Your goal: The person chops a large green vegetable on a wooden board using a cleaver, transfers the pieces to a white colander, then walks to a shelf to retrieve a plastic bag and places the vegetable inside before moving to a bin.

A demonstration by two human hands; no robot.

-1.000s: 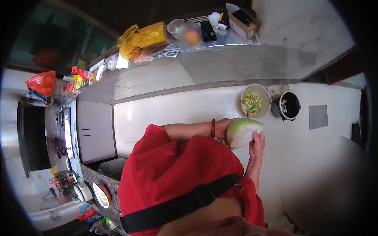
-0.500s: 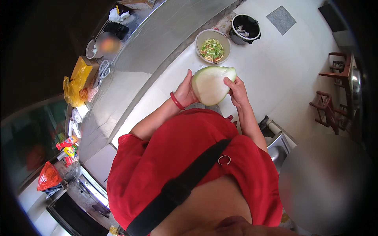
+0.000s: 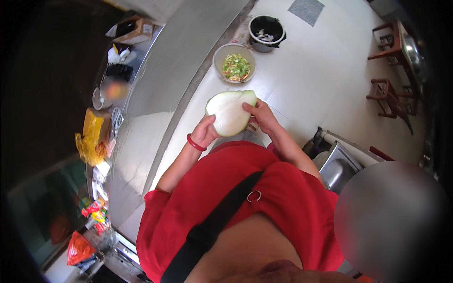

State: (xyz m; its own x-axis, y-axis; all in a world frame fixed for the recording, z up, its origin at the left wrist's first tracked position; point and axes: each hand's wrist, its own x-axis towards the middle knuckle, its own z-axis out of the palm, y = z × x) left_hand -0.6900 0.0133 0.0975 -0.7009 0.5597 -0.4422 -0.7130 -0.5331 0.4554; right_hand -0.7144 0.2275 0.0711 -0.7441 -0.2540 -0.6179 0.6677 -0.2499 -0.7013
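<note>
Between my two hands is a large, pear-shaped piece of green-rinded fruit (image 3: 229,113), its broad white face turned up toward me. My left hand (image 3: 205,131), with a red bangle at the wrist, grips the lower left rim, thumb over the edge. On the upper right side my right hand (image 3: 263,117) holds the narrower end, thumb pressed onto the white face and fingers underneath. Just beyond the fruit, a pale bucket (image 3: 218,61) on the floor contains chopped green and yellowish pieces. What kind of fruit this is, I cannot tell for sure.
A black-lined bin (image 3: 264,46) stands beyond the bucket. Along the left runs a grey metal counter (image 3: 155,85) carrying boxes and a yellow plastic bag (image 3: 90,147). To the right are a metal sink (image 3: 340,165), wooden stools (image 3: 384,96) and a wooden table (image 3: 401,45).
My left thumb has come over the fruit's rim, where it stood off before. The fruit has tilted a little in my hands. The whole view has shifted, with bucket and bin now further left.
</note>
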